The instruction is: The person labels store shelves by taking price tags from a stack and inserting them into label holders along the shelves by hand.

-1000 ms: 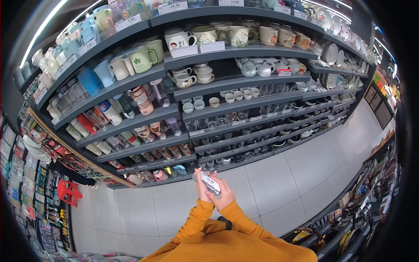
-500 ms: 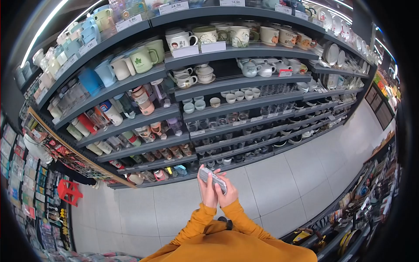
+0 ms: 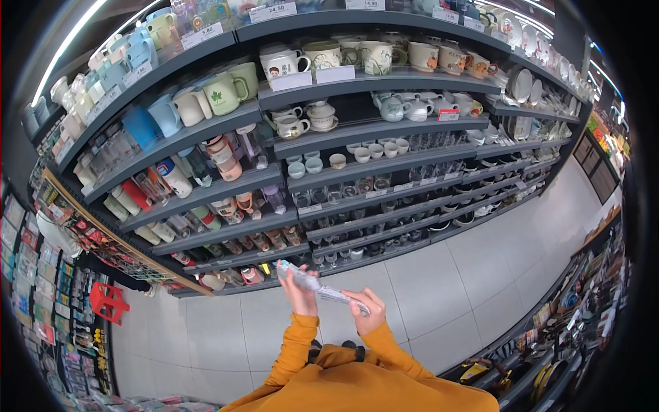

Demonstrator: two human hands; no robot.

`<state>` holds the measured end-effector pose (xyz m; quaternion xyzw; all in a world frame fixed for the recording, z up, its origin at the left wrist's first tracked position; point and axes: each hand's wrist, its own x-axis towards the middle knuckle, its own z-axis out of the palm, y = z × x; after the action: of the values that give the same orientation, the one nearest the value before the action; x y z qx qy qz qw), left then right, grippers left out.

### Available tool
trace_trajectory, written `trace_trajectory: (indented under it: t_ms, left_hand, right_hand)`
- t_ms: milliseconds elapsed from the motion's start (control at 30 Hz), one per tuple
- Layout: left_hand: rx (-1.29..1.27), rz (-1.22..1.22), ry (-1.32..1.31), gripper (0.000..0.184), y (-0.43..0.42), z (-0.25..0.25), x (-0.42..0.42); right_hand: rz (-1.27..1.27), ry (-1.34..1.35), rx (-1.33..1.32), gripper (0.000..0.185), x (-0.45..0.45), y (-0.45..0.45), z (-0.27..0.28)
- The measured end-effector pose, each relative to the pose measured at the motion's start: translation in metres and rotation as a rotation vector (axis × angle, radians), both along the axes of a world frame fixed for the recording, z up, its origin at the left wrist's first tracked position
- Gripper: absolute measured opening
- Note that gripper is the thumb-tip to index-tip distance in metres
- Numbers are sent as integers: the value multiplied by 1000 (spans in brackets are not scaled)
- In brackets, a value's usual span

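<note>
My left hand (image 3: 301, 299) is closed around a stack of pale, thin cards (image 3: 302, 278), tilted up to the left. Between the fingers and thumb of my right hand (image 3: 368, 309) is a smaller bundle of white cards (image 3: 335, 295). Its far end meets or nearly meets the stack's lower right end. Any print on the cards is too small and blurred to read. Both hands are in front of my body, above the floor and short of the lowest shelves.
Shelves ahead carry mugs (image 3: 224, 94), teapots (image 3: 392, 108), small bowls (image 3: 337, 161), glasses and bottles, with price labels (image 3: 272, 12) along their edges. A red stool (image 3: 109, 303) stands on the tiled floor (image 3: 439, 288) at left, near another person's dark-clothed leg. Racks of goods line the right.
The single bundle that both hands held together is now in two parts. My left hand has moved left with one, and my right hand slightly right with the other.
</note>
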<state>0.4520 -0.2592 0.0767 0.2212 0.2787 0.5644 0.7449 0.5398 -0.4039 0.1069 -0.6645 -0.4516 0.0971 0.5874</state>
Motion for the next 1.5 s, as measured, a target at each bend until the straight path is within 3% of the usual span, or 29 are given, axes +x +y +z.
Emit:
trace_trajectory:
  t_ms: [67, 167, 200, 267, 367, 467, 600, 733, 833, 1033, 1233, 1500]
  left_hand:
    - [-44, -38, -112, 48, 14, -41, -16]
    - [-102, -45, -54, 48, -5, -29, -3]
    - [-96, -75, -109, 48, -25, 5, 14]
    - [-68, -89, 7, 44, -47, 28, 24]
    - [-16, -53, 117, 38, -37, 14, 20]
    - [-91, -26, 34, 35, -24, -9, 18]
    - [27, -95, 81, 32, -42, 11, 23]
    - [171, -170, 239, 43, -54, 18, 18]
    - [72, -99, 159, 45, -46, 8, 15]
    - [16, 10, 98, 45, -35, 7, 11]
    - [7, 50, 134, 40, -47, 6, 18]
    - [-61, 62, 71, 45, -33, 1, 6]
  right_hand:
    - [-40, 32, 86, 23, 1, -3, 7]
    - [-90, 29, 121, 24, -7, 18, 8]
    - [-87, -20, 75, 24, -13, 25, 3]
    - [-78, -123, -11, 25, -20, 35, -9]
    - [-40, -50, -39, 34, -21, 30, -4]
    - [-15, -49, -102, 43, -29, 26, -9]
    - [-49, 12, -73, 45, -29, 30, -22]
    - [-90, -18, 25, 44, -22, 28, -22]
    - [-42, -58, -22, 47, -24, 23, -14]
    - [-4, -46, -146, 45, -25, 15, -18]
    - [-101, -72, 8, 40, -26, 25, -30]
    - [-8, -92, -87, 29, -22, 11, -19]
